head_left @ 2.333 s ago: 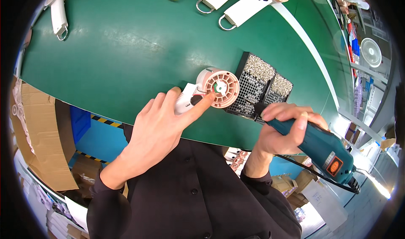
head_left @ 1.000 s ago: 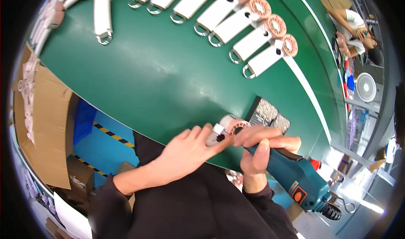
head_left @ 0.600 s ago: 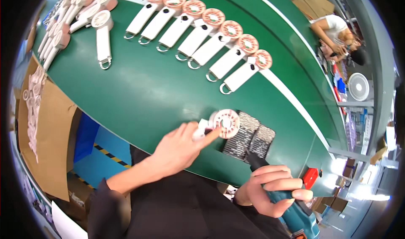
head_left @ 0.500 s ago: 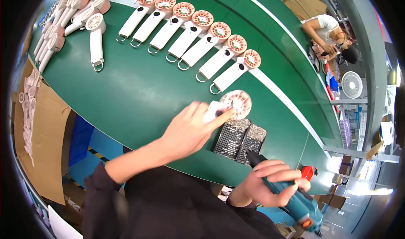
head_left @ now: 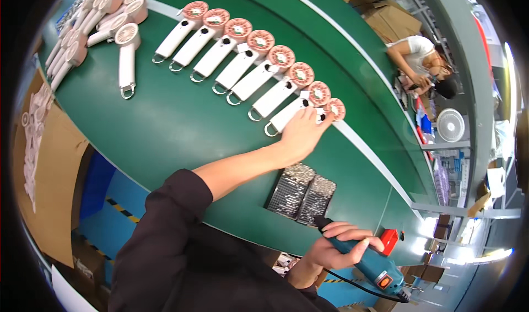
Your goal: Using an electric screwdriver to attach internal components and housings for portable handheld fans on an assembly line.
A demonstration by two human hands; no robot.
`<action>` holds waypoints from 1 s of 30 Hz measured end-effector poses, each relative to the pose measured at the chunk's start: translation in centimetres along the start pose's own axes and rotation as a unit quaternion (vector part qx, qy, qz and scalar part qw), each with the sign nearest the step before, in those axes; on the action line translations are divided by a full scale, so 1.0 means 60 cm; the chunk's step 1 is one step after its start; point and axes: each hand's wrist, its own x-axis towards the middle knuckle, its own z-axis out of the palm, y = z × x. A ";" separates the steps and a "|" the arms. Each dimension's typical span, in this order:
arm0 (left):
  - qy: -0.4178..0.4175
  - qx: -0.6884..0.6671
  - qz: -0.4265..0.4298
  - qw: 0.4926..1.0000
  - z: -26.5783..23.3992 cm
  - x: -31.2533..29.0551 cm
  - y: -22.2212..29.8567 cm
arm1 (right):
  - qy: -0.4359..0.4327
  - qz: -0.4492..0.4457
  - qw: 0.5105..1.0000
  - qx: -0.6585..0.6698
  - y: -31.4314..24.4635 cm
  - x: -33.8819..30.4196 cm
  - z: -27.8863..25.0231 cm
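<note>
Near the right end of a row of white-and-pink handheld fans (head_left: 253, 84), my left hand (head_left: 300, 135) is closed on the last handheld fan (head_left: 337, 109). Its round pink head shows past my fingertips, while most of its handle is hidden under the hand. The neighbouring fans lie side by side, heads away from me and metal loops toward me. My right hand (head_left: 339, 248) grips a teal electric screwdriver (head_left: 376, 270), its dark tip beside the lower edge of two black screw trays (head_left: 289, 193) filled with small metal screws.
More fans (head_left: 104, 14) are piled at the far left, with a single fan (head_left: 127, 61) lying apart. A cardboard box (head_left: 52, 185) of pink parts stands by the green table's (head_left: 160, 119) left edge. A red bin (head_left: 389, 241) sits at right. Across the table, another person (head_left: 416, 58) works.
My left hand has carried the fan from beside the screw trays up to the row's right end. The screwdriver, still in my right hand, has shifted slightly down and left.
</note>
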 end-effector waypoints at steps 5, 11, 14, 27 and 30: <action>0.033 -0.040 -0.016 0.999 -0.077 -0.016 -0.018 | 0.031 0.048 0.998 0.006 0.010 0.001 0.005; 0.164 0.017 -0.257 0.952 -0.283 -0.074 -0.242 | -0.018 0.124 0.990 0.071 0.040 0.004 -0.013; 0.251 0.351 -0.284 0.856 -0.412 -0.199 -0.450 | -0.044 0.159 0.982 0.095 0.043 0.008 0.007; 0.010 -0.041 -0.559 0.828 -0.436 -0.294 -0.424 | -0.073 0.140 0.987 0.008 0.097 -0.010 0.008; 0.098 -0.084 -0.524 0.842 -0.416 -0.289 -0.331 | -0.074 0.146 0.986 0.017 0.099 -0.008 0.013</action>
